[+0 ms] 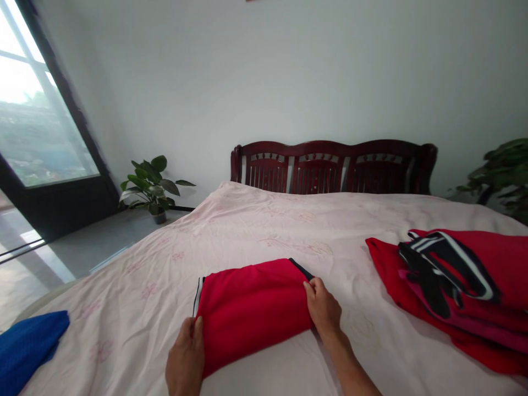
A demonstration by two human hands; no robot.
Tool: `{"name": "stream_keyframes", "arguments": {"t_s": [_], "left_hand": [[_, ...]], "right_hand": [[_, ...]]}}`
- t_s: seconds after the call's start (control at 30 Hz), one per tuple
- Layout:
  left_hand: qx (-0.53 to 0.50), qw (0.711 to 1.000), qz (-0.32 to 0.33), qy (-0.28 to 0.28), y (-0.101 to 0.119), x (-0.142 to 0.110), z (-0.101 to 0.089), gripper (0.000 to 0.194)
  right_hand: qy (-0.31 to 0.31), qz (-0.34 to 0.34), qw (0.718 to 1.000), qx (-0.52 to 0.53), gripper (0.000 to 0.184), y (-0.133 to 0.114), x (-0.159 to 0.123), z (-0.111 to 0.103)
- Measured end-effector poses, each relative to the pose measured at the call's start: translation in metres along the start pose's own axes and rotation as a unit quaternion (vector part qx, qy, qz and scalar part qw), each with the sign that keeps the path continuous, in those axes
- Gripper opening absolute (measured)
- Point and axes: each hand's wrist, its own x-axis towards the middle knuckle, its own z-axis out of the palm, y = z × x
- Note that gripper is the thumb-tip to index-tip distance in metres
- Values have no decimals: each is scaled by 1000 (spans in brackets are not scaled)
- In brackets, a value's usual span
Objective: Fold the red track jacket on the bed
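Observation:
A red garment (256, 313), folded into a rough rectangle, lies in front of me on the pale pink bedsheet (231, 236). Dark and white striped trim shows at its left edge, and a dark band at its upper right corner. My left hand (185, 355) grips the left edge between thumb and fingers. At the right edge, just below the dark band, my right hand (324, 308) pinches the cloth. What kind of garment it is, the folds do not show.
On the right side of the bed is a heap of red clothes (503, 264) with black and white trim. A blue cloth (31, 346) lies at the lower left. Behind the bed stands a dark wooden headboard (317, 165). Potted plants (152, 184) flank the bed; a glass door (45, 110) is at left.

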Motion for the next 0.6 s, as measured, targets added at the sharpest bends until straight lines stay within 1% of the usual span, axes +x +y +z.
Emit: {"name": "stream_keyframes", "arguments": {"t_s": [0.03, 0.1, 0.17, 0.2, 0.3, 0.37, 0.4, 0.47, 0.53, 0.6], "left_hand": [[0, 1000, 3, -12, -3, 1, -1, 37], [11, 998, 8, -59, -1, 5, -8, 37], [39, 994, 10, -98, 10, 12, -17, 41], [56, 993, 9, -104, 19, 18, -22, 44], [99, 992, 2, -83, 51, 42, -25, 57], [109, 992, -4, -68, 67, 60, -20, 62], [110, 992, -8, -63, 70, 68, -16, 62], [104, 993, -15, -61, 68, 80, -9, 58], [93, 994, -21, -59, 55, 86, -5, 55], [82, 994, -32, -57, 40, 90, -3, 53]], "right_hand": [[-4, -6, 1000, -3, 32, 2, 0, -1], [-27, -21, 999, -12, 34, 4, -1, -6], [-37, -39, 998, -24, 38, 0, 1, -17], [-35, -48, 998, -34, 41, -4, 5, -22], [-25, -69, 995, -70, 46, -25, 23, -34], [-41, -78, 993, -82, 46, -41, 38, -31], [-51, -83, 992, -81, 44, -48, 44, -27], [-67, -98, 990, -77, 38, -57, 53, -15], [-83, -112, 988, -71, 32, -59, 59, -3], [-95, -116, 987, -62, 31, -55, 62, 5]]}}
